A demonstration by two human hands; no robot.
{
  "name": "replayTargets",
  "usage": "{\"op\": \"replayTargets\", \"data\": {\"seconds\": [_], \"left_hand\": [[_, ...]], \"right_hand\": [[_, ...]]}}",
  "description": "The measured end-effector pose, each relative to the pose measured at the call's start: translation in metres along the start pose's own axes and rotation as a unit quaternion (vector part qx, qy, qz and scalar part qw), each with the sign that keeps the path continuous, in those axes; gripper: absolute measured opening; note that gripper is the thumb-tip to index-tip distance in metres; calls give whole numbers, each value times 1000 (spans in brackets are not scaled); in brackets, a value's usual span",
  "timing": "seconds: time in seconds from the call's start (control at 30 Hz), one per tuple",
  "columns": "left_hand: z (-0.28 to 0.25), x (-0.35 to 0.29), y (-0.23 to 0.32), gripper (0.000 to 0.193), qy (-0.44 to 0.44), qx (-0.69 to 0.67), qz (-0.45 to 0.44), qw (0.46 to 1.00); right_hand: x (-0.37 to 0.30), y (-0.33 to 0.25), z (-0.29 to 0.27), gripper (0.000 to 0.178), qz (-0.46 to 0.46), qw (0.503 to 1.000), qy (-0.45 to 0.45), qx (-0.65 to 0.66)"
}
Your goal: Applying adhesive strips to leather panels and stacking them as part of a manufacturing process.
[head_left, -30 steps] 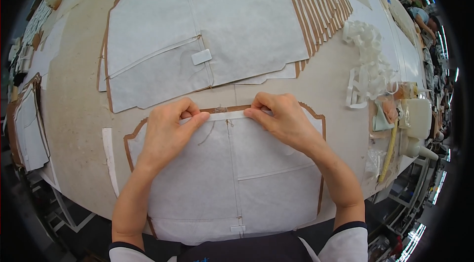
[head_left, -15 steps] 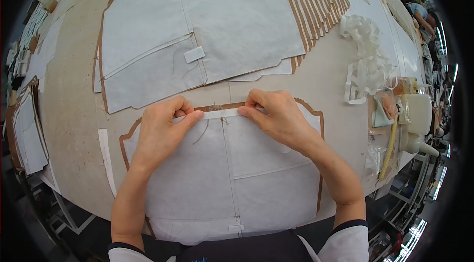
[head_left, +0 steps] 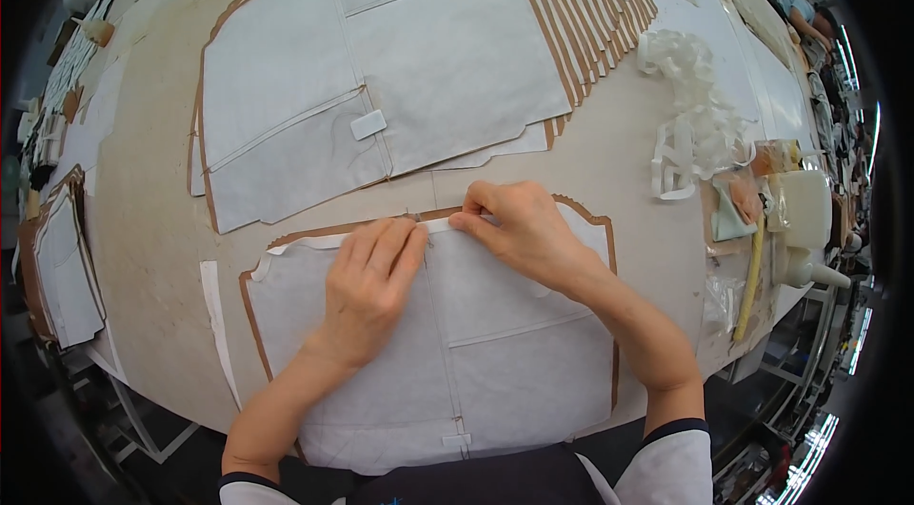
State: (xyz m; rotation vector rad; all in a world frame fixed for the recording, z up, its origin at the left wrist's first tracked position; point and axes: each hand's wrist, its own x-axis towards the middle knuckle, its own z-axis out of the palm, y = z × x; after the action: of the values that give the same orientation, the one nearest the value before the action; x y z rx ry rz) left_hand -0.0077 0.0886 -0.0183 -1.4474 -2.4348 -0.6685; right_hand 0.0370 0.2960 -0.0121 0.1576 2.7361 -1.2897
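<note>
Right hand (head_left: 519, 227) pinches white tape (head_left: 310, 243) on the brown-edged panel (head_left: 533, 367), left hand (head_left: 369, 288) pressing just beside, its grip hidden, and uneven pull could pucker the tape!

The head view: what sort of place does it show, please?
Probably a workshop for sewn goods: a seamed panel lies on the table, with a fanned stack of similar pieces beyond it and a heap of white strips to the right. What is made here, I cannot tell.
</note>
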Motion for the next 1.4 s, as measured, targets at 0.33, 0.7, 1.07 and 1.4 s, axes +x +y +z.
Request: {"op": "replayTargets", "data": {"seconds": [0.33, 0.7, 1.07, 1.4], "left_hand": [[3, -15, 7, 36, -17, 34, 9, 999], [-6, -9, 20, 43, -85, 40, -15, 995], [3, 5, 37, 51, -118, 50, -33, 991], [58, 45, 76, 55, -78, -16, 75, 994]], "right_hand": [[-47, 31, -73, 19, 193, 953, -71, 223], [-57, 39, -52, 23, 113, 990, 88, 1], [-52, 41, -43, 22, 77, 989, 117, -56], [-54, 46, -35, 21, 77, 984, 147, -59]]}}
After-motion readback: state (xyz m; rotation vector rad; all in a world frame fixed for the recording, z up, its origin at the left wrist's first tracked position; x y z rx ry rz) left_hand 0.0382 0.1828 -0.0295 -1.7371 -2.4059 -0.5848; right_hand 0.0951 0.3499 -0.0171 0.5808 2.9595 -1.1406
